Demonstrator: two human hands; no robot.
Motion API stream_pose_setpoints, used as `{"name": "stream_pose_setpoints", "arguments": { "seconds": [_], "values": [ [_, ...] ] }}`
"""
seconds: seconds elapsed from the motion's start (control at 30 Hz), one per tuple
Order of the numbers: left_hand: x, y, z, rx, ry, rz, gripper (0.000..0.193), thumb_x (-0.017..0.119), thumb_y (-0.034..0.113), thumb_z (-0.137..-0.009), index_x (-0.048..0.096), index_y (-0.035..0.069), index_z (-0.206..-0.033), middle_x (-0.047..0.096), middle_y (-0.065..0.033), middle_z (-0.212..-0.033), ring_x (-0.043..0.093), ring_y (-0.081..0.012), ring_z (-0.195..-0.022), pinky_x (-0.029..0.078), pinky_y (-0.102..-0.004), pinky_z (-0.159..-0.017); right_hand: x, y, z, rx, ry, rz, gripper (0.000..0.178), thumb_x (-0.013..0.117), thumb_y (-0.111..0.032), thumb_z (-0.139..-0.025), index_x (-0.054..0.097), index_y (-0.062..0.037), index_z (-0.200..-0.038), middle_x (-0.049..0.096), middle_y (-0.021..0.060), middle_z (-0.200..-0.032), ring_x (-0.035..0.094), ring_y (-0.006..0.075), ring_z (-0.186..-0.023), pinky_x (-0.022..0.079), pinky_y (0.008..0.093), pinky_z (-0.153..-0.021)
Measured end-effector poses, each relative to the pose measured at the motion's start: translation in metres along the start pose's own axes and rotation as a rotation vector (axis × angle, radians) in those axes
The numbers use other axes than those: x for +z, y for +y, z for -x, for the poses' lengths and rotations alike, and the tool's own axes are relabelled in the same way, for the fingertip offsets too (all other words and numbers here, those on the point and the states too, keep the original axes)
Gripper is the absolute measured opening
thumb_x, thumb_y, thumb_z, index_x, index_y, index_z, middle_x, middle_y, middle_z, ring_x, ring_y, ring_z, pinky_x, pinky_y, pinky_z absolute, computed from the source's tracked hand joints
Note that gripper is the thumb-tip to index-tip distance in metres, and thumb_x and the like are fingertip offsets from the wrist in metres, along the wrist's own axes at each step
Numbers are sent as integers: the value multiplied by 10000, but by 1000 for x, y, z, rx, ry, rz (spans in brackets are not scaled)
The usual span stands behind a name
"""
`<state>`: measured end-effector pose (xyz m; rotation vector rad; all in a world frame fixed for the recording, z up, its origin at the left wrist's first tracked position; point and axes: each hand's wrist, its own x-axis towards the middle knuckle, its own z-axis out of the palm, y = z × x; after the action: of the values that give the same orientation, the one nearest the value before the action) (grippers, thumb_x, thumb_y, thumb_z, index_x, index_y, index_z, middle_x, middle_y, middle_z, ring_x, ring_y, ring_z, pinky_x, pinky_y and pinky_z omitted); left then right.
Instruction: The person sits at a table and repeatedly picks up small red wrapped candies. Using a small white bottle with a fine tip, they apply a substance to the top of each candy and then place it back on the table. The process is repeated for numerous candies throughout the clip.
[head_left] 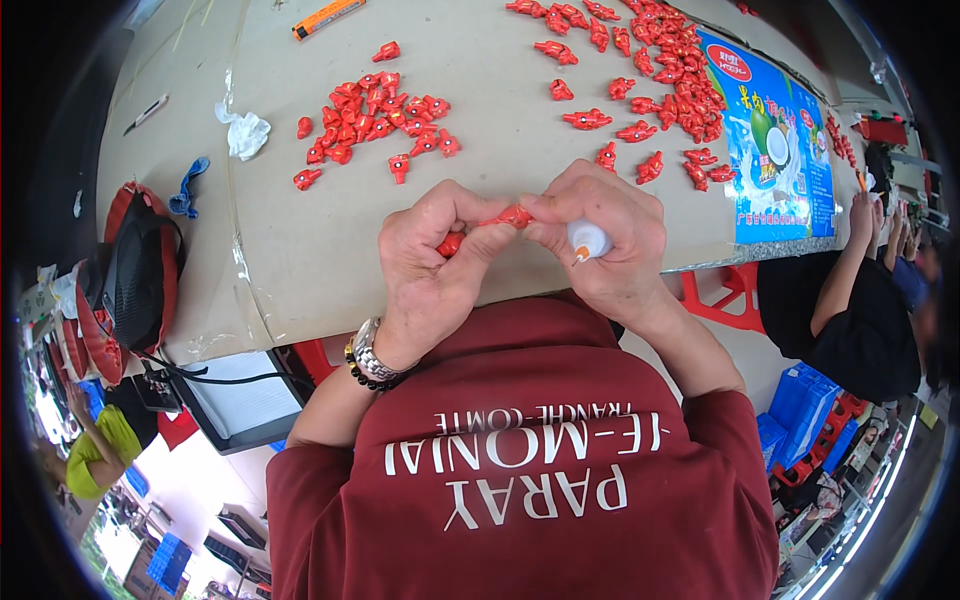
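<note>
Steadily, both hands pinch one red plastic piece (pixel 510 217); right hand (pixel 605 245) also grips a glue bottle (pixel 588 240), best kept still.

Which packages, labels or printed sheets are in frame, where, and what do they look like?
Printed poster sheet: flat on the table's right end beside the red parts, rectangular, blue with a red oval emblem and a green-and-white fruit picture.
Small glue bottle: in the right hand, white with an orange tip; no label visible.
Blue crates: on the floor, lower right, boxy.
Orange marker-like tube: top edge of the table, long, with a dark band.
</note>
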<state>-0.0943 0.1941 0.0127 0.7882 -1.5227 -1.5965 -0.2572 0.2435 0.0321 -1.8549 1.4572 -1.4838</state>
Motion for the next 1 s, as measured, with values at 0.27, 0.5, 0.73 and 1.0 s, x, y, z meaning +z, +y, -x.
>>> {"name": "stream_pose_setpoints", "arguments": {
  "seconds": [0.27,0.5,0.73,1.0],
  "values": [
    [2,1,-2,31,-8,-23,34,637,-15,-847,614,-1,-827,527,48,-590,348,24,-509,257,-171,-444,0,0,1,3,12,12,164,654,128,-671,561,10,-736,542,79,-629,586,188,-544,440,280,-444],
    [2,3,-3,35,-23,-9,37,640,-14,-847,609,-5,-829,538,45,-614,360,23,-523,268,-168,-450,1,-1,1,-8,36,2,182,660,138,-645,582,17,-757,532,87,-634,573,195,-543,435,284,-446],
    [3,10,-6,-44,-7,112,68,626,21,-875,600,-22,-920,607,8,-704,420,20,-547,297,-161,-457,-7,2,-2,74,-22,-1,220,750,24,-702,683,-13,-909,618,62,-719,577,153,-637,430,262,-543],
    [-1,6,-3,-285,-8,335,189,609,174,-915,597,-13,-937,530,38,-637,356,5,-491,249,-173,-431,-12,5,-3,125,-56,5,258,754,4,-695,699,-32,-945,637,54,-752,584,141,-662,449,255,-585]
  ]
}}
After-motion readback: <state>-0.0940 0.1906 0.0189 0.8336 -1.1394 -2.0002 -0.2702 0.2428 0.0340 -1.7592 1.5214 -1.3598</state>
